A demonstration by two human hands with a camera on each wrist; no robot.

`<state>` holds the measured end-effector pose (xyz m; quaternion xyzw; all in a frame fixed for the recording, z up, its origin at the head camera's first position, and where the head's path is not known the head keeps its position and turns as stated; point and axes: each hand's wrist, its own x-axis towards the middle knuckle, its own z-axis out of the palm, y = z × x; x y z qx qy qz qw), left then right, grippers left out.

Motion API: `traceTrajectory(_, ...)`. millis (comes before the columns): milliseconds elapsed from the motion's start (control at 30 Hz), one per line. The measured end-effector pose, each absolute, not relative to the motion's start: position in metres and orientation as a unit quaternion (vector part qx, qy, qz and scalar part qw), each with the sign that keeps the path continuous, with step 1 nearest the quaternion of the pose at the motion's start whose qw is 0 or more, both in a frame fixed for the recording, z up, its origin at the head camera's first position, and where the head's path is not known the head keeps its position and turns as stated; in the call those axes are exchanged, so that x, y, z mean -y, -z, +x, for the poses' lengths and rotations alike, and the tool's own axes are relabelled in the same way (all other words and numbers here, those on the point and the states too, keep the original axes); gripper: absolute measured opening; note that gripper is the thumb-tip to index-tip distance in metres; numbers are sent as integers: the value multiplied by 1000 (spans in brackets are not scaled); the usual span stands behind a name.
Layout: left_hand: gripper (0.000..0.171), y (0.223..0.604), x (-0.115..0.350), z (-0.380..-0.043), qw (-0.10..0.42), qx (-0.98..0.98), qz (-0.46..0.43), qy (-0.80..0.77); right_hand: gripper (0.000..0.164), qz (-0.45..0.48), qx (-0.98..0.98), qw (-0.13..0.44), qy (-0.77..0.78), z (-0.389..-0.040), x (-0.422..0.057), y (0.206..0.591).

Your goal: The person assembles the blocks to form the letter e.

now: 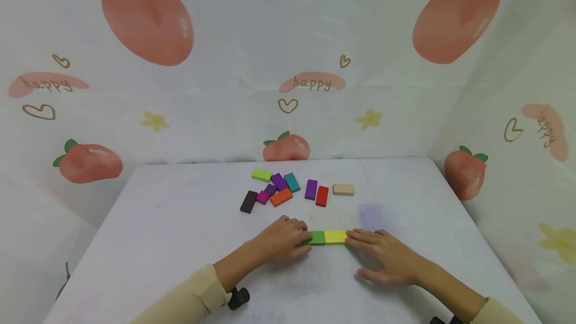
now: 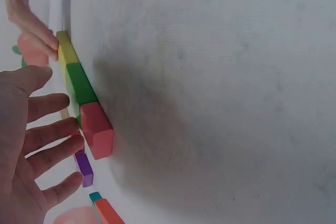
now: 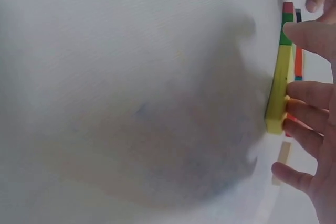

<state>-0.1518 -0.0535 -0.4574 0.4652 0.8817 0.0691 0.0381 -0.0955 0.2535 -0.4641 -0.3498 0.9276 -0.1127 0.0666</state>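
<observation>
A green block (image 1: 317, 238) and a yellow block (image 1: 335, 237) lie end to end in a row. A red block (image 2: 97, 130) continues the row in the left wrist view; in the head view my left hand (image 1: 284, 240) hides it. My left fingers are spread beside the red and green blocks, not curled round them; contact is hard to tell. The extended fingers of my right hand (image 1: 389, 256) rest at the yellow block's right end. In the right wrist view their tips meet the far side of the yellow block (image 3: 278, 93), thumb held apart.
Behind the row lie loose blocks: lime (image 1: 261, 174), teal (image 1: 292, 182), orange (image 1: 281, 197), dark brown (image 1: 249, 201), magenta (image 1: 263, 197), several purple ones (image 1: 311, 189), red (image 1: 322, 196) and plain wood (image 1: 343, 189). A patterned cloth (image 1: 225, 104) hangs behind the white table (image 1: 157, 244).
</observation>
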Motion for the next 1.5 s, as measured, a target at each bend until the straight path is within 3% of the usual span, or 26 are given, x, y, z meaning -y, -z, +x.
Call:
traceTrajectory(533, 47, 461, 19, -201, 35, -922, 382, -58, 65, -346, -929, 67, 114, -98, -252, 462)
traceTrajectory(867, 46, 463, 12, -227, 57, -930, 357, -64, 64, -343, -930, 69, 110, -97, -251, 463)
traceTrajectory(1500, 47, 473, 9, -233, 72, -926, 369, -32, 64, -351, -929, 63, 102, -95, -251, 462)
